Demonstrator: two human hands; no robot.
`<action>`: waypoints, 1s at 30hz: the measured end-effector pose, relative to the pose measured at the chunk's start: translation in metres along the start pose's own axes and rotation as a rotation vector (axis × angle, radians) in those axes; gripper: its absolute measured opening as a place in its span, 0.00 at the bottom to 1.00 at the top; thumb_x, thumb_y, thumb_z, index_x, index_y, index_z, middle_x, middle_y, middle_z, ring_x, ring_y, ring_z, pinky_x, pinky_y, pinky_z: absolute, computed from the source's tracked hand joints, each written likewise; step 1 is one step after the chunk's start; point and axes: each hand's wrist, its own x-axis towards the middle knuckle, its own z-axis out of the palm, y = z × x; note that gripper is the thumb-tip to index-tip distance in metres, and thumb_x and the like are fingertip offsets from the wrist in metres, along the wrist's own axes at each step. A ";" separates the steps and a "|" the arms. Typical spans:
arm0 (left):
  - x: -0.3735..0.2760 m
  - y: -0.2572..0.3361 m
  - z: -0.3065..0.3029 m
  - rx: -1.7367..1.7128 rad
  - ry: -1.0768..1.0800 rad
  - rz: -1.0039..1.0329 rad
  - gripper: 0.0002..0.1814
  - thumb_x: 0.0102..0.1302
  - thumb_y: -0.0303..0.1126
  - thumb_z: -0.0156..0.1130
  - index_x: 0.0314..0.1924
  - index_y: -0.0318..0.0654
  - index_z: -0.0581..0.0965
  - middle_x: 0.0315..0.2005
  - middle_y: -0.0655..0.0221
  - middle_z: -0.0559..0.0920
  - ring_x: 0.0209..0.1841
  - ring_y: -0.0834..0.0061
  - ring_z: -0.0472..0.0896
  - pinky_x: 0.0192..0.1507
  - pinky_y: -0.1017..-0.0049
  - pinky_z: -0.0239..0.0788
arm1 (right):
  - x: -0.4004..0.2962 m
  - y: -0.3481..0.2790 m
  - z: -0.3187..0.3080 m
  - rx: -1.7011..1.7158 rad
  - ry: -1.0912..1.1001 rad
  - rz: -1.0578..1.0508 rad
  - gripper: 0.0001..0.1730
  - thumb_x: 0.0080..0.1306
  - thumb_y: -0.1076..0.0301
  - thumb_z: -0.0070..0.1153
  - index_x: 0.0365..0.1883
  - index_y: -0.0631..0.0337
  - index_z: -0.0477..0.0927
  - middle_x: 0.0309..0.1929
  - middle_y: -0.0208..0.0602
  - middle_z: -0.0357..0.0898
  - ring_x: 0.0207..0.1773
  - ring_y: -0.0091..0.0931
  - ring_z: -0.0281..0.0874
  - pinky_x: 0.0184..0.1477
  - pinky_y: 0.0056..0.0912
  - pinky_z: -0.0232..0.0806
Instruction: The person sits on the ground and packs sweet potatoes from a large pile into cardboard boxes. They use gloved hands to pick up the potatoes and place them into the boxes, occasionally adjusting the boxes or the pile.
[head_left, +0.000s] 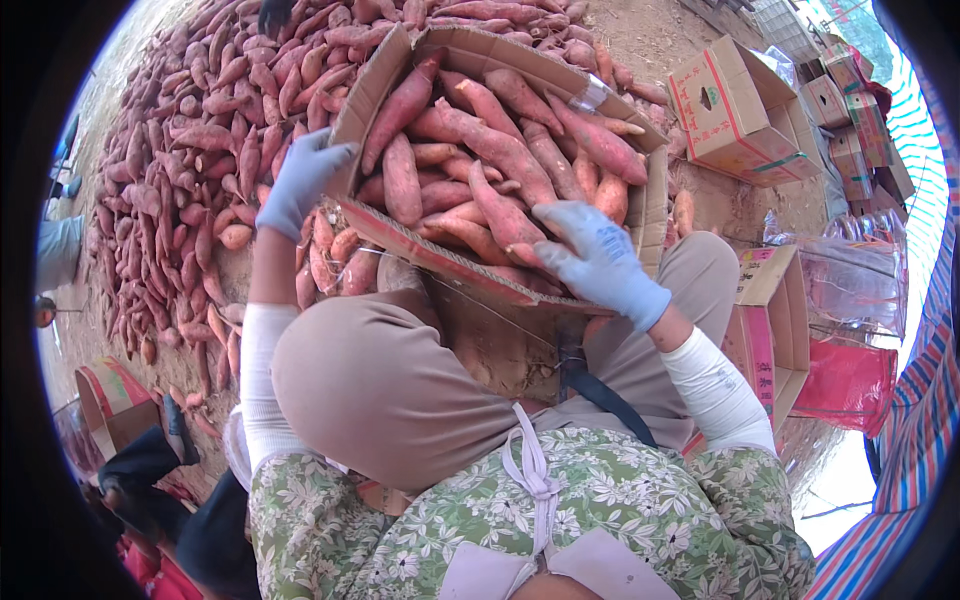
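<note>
Before my knees a cardboard box (405, 234) stands tilted, filled with reddish sweet potatoes (510, 154). My left hand (304, 180), in a light blue-grey glove, is at the box's left wall with its fingertips on the edge. Inside the near right corner, my right hand (604, 259) in a matching glove lies over the sweet potatoes. Its thumb and fingers touch the lower end of a long sweet potato (499, 214); whether they grip it is unclear.
A large heap of sweet potatoes (202, 150) spreads across the ground to the left and behind the box. Open cardboard cartons stand at far right (739, 112) and near right (772, 337). Someone's dark-gloved hand (275, 15) is at the top. Another person's legs (150, 480) show lower left.
</note>
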 end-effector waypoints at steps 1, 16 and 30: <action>0.002 -0.008 0.001 0.135 0.054 0.100 0.15 0.60 0.34 0.60 0.44 0.32 0.81 0.29 0.71 0.82 0.30 0.83 0.76 0.34 0.79 0.69 | 0.011 0.005 0.000 0.032 0.061 -0.003 0.25 0.63 0.53 0.57 0.56 0.55 0.74 0.52 0.44 0.74 0.55 0.42 0.72 0.56 0.43 0.65; -0.006 0.002 0.004 -0.034 0.038 0.089 0.14 0.60 0.33 0.61 0.43 0.32 0.80 0.28 0.77 0.79 0.28 0.87 0.72 0.31 0.81 0.65 | 0.179 0.084 0.026 -0.794 0.044 0.257 0.38 0.54 0.48 0.62 0.62 0.49 0.70 0.54 0.37 0.70 0.58 0.37 0.69 0.57 0.49 0.60; -0.011 0.012 0.010 -0.113 0.040 0.051 0.11 0.63 0.32 0.57 0.42 0.32 0.79 0.25 0.78 0.76 0.25 0.88 0.68 0.26 0.83 0.59 | 0.167 0.074 0.014 -0.703 0.452 0.097 0.26 0.47 0.57 0.65 0.44 0.55 0.74 0.45 0.39 0.70 0.47 0.37 0.72 0.49 0.41 0.66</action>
